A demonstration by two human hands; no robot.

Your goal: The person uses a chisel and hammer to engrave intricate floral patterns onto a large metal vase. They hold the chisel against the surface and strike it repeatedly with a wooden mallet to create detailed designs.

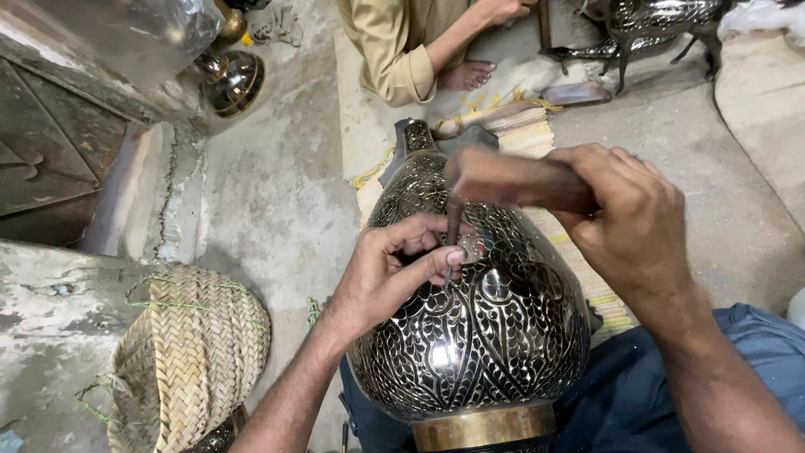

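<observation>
A large engraved metal vase [478,335], black and silver with leaf patterns and a brass base ring, lies across my lap with its neck pointing away. My left hand [390,273] rests on the vase's shoulder and pinches a thin dark chisel [453,243] upright against the surface. My right hand [625,218] grips a brown wooden mallet [516,180], blurred, held just above the chisel's top end.
A woven straw basket [189,352] lies on the concrete floor at lower left. Another person in tan clothing [402,46] sits at the top, bare foot showing. Brass vessels [231,80] stand upper left, engraved metalware [654,25] upper right. A striped mat [537,138] lies under the vase.
</observation>
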